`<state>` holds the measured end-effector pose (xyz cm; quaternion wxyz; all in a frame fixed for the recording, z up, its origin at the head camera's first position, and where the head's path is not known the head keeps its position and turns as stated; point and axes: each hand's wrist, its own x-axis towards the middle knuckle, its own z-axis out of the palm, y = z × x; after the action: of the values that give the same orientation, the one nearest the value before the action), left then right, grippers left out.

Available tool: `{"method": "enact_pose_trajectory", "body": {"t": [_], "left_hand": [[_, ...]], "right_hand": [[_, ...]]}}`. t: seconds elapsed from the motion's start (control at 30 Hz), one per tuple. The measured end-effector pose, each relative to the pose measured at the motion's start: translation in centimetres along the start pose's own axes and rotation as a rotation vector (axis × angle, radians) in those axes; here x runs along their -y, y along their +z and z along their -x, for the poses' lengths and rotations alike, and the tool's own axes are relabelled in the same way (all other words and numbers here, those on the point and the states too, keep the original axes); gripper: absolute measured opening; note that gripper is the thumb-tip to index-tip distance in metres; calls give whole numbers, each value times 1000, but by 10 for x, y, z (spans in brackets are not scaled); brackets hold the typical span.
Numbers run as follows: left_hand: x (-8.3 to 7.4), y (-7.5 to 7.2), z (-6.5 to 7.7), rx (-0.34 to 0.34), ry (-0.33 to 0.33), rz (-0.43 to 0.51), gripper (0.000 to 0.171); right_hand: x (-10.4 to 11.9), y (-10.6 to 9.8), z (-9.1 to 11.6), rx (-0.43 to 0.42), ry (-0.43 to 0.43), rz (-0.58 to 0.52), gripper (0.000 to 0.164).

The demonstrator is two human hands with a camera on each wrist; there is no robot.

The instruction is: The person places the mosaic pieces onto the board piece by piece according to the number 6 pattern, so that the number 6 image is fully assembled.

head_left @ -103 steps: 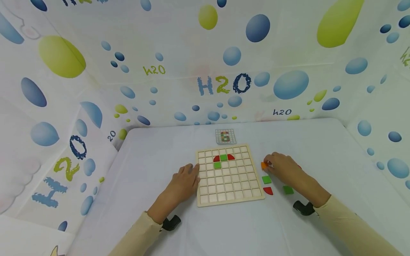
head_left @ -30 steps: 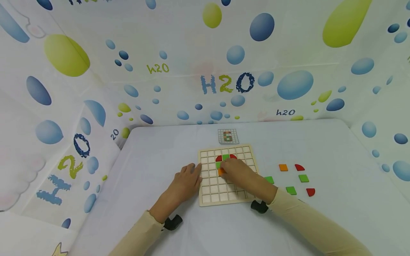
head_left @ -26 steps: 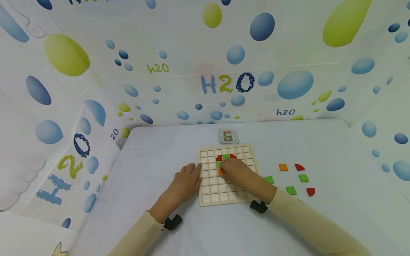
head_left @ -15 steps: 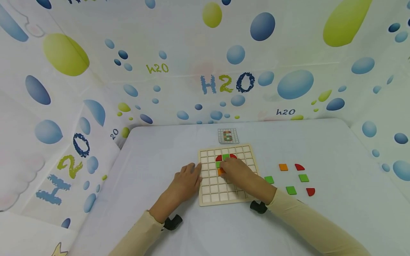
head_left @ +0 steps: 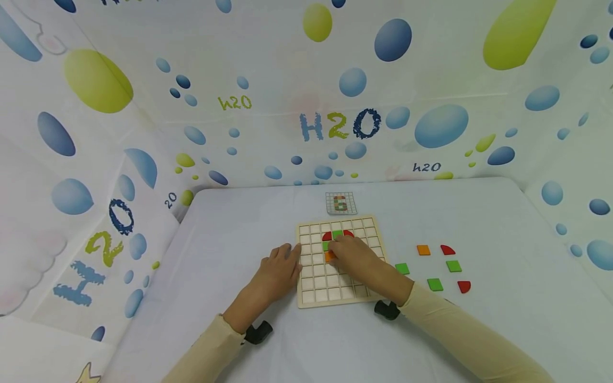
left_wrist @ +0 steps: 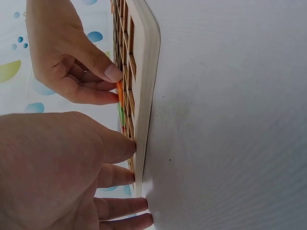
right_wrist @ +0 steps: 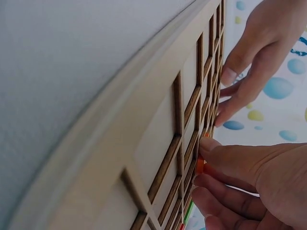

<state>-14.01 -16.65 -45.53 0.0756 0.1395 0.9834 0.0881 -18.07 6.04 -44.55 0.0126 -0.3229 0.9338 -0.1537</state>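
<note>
A wooden grid board (head_left: pixel 313 298) lies flat on the white-covered table. Fingertips of my left hand (head_left: pixel 276 271) rest at its left edge, the thumb and forefinger on the rim in the left wrist view. My right hand (head_left: pixel 356 258) reaches over the board and pinches an orange square tile (right_wrist: pixel 200 166) between thumb and forefinger, right at a cell below a green tile (head_left: pixel 326 246). Above that one, a red quarter-round tile (head_left: pixel 327 236), another green tile (head_left: pixel 337 234) and a second red quarter-round (head_left: pixel 349 233) sit in a row, partly covered by my fingers.
Loose tiles lie right of the board: an orange square (head_left: pixel 423 250), red quarter-rounds (head_left: pixel 447 249) and several green squares (head_left: pixel 435 284). Behind the board is a small gridded card (head_left: pixel 341 204) with a coloured 6-like pattern. A patterned sheet (head_left: pixel 268 127) hangs at the back.
My right hand has moved left from the loose tiles onto the board, bringing the orange tile to the cell below the green one. Over the last second both hands have stayed almost still.
</note>
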Motion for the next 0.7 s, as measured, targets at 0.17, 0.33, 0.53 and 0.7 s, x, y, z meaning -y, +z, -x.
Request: {"method": "enact_pose_trajectory", "body": {"t": [0.17, 0.33, 0.53, 0.7], "left_hand": [[1, 0, 0, -5, 2, 0, 56], [0, 0, 0, 1, -4, 1, 56], [0, 0, 1, 2, -5, 6, 56], [0, 0, 1, 0, -5, 2, 56]], "right_hand": [[-1, 1, -1, 6, 2, -1, 28], [-2, 2, -2, 0, -3, -2, 28], [-1, 2, 0, -24, -22, 1, 26], [-1, 2, 0, -26, -19, 15, 26]]}}
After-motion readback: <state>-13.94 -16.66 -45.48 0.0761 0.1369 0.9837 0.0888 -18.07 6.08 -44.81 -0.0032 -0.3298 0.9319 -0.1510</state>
